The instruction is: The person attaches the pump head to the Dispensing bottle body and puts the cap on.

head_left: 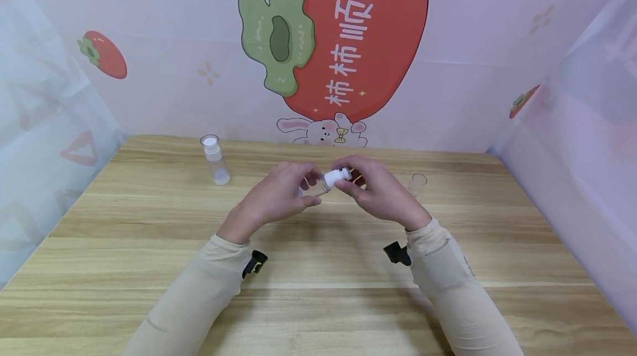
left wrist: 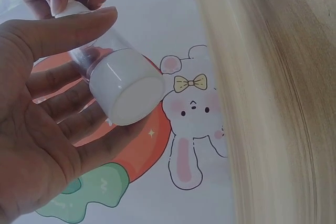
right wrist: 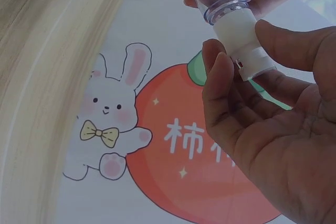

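Well left of the held clear bottle (left wrist: pixel 126 86), a second bottle (head_left: pixel 216 161) stands on the tabletop (head_left: pixel 308 312). At the clear bottle's base end, the left hand (head_left: pixel 280 193) curls around its body. Raised between both hands, it tilts up rightward, in line with the white pump top (head_left: pixel 334 178) at its mouth; seating unclear. The right hand (head_left: pixel 379 187) pinches that top; farther right sits a clear cap (head_left: pixel 417 183).

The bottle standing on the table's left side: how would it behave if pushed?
The bottle would probably tip, being tall on a narrow base. Its round sides suggest it may then roll. Smooth clear walls look stiff.
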`<state>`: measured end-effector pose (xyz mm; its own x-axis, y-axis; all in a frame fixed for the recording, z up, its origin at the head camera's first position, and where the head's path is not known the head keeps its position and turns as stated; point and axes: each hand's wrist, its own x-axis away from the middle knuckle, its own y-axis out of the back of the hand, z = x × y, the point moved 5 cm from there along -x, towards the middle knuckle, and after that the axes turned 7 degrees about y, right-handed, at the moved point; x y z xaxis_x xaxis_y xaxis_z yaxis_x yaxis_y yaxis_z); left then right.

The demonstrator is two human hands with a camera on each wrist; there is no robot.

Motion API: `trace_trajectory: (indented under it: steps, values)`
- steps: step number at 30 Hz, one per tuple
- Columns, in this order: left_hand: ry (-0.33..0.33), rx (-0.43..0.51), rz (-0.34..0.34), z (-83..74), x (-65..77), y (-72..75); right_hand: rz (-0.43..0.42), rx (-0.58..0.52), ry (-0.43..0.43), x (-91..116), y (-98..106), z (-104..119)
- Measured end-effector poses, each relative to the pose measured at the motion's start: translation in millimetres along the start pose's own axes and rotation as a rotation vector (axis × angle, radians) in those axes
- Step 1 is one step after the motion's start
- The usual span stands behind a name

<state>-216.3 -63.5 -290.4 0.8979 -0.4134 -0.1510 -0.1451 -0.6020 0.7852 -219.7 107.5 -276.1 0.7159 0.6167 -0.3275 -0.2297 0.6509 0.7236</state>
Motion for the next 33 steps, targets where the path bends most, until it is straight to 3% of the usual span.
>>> trace_trajectory:
  steps: [17,33]
  values:
    - [-0.031,-0.104,-0.134,-4.8,1.2,3.0,-0.013,0.061,-0.107,-1.1,1.1,-2.7]
    - [-0.03,-0.06,-0.132,-4.9,0.6,3.5,-0.027,0.046,-0.145,-0.1,3.3,-5.6]
